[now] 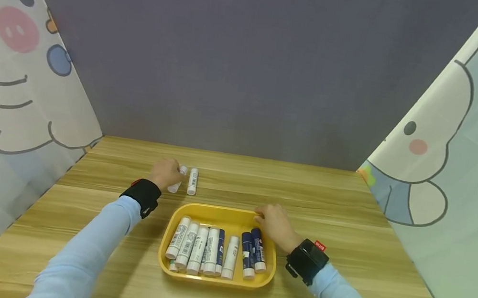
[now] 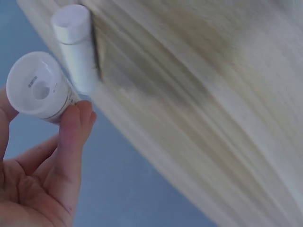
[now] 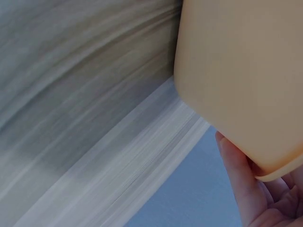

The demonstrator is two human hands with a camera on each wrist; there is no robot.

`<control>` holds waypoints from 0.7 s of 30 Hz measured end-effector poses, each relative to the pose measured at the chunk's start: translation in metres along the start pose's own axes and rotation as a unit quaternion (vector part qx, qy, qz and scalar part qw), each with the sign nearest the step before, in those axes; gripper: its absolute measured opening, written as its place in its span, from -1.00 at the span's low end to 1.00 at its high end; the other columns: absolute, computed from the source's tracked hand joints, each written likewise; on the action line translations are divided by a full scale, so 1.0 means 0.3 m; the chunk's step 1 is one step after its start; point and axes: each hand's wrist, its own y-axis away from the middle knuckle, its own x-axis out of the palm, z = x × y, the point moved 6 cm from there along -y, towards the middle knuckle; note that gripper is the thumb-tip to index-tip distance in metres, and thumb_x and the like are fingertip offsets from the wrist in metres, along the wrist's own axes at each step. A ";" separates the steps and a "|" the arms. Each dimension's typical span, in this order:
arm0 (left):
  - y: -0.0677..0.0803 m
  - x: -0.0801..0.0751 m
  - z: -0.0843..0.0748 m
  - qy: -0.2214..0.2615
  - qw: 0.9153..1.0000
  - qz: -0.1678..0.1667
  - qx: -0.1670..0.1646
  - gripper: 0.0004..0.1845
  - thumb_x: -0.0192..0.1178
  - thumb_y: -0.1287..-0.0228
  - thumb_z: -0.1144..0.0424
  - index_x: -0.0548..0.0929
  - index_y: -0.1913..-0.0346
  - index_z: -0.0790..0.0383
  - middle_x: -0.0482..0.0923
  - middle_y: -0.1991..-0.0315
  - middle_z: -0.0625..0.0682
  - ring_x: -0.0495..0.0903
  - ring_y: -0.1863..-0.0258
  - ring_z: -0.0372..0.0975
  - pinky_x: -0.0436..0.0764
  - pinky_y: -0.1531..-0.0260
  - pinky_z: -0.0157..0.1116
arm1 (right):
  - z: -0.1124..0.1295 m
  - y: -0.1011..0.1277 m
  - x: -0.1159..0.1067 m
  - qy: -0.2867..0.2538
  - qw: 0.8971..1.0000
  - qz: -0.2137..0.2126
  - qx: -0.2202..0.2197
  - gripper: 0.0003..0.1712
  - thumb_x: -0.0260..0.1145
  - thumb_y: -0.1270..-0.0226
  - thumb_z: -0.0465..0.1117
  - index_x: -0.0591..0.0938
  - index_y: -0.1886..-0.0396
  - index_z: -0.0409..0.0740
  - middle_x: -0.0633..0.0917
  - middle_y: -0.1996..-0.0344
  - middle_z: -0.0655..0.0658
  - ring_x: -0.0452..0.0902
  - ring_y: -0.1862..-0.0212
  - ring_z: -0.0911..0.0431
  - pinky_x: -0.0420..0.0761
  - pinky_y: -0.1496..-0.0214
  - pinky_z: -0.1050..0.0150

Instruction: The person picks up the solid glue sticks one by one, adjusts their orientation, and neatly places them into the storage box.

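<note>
My left hand (image 1: 168,173) is on the table beyond the tray and pinches a white glue stick (image 1: 177,181); the left wrist view shows the stick's round end (image 2: 39,86) between my thumb and a fingertip (image 2: 75,124). A second white stick (image 1: 192,181) (image 2: 76,46) lies on the wood right beside it. A yellow tray (image 1: 216,209) holds several white and blue sticks (image 1: 212,249) lying side by side. My right hand (image 1: 262,216) grips the tray's far right corner; the right wrist view shows a finger (image 3: 235,176) against the tray's outer wall (image 3: 236,71).
The wooden table (image 1: 325,200) is closed in by a grey back wall (image 1: 246,73) and cartoon-printed curtains on the left (image 1: 21,75) and right (image 1: 450,155). Black wrist straps sit on both light blue sleeves.
</note>
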 end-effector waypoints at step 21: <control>0.211 -0.050 -0.257 0.032 0.992 0.071 0.104 -0.62 0.29 -0.08 0.15 0.64 0.08 0.32 0.66 0.28 0.11 0.51 0.66 -0.33 0.48 0.61 -0.41 | -0.005 -0.028 0.008 -0.019 1.000 -0.006 -0.007 -0.87 0.30 -0.16 -0.28 0.71 0.30 -0.19 0.67 0.49 -0.04 0.36 0.54 0.20 0.35 0.47 0.37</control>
